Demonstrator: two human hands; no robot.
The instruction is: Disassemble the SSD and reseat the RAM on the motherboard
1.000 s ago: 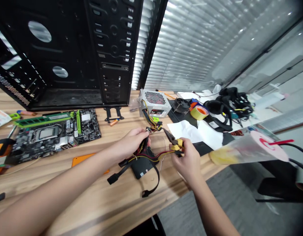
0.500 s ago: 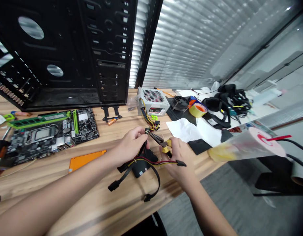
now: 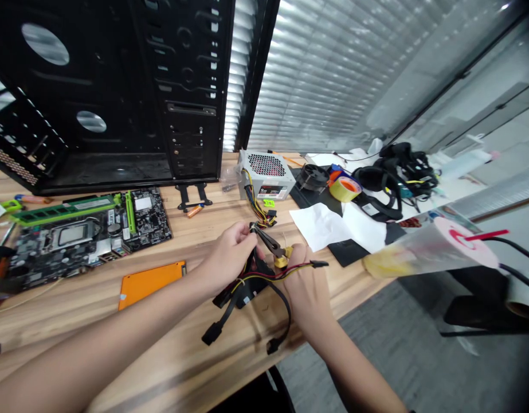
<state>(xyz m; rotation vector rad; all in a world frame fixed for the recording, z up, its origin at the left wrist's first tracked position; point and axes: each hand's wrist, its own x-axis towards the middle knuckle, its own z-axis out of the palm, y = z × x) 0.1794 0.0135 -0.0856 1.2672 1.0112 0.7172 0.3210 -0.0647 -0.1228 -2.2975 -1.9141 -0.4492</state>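
My left hand [image 3: 230, 255] is closed around a bundle of red, yellow and black power cables [image 3: 264, 275] that run from the silver power supply [image 3: 267, 175]. My right hand [image 3: 305, 284] grips yellow-handled pliers [image 3: 273, 246], whose black jaws point up-left and meet the cables right at my left fingertips. Black flat connectors [image 3: 212, 332] dangle from the bundle over the wooden desk [image 3: 96, 321]. A small black box lies under the cables, mostly hidden.
An open black computer case [image 3: 109, 92] stands at the back left. A motherboard [image 3: 83, 232] with green memory sticks lies before it, an orange card [image 3: 150, 282] nearer me. Right of the power supply: a fan [image 3: 313, 178], tape roll [image 3: 345, 189], white paper [image 3: 328, 226], tangled black cables [image 3: 397, 175]. The desk edge drops at right.
My right hand moved left with the pliers, bringing the jaws up to the cables held by my left hand. The cable bundle shifted slightly toward me.
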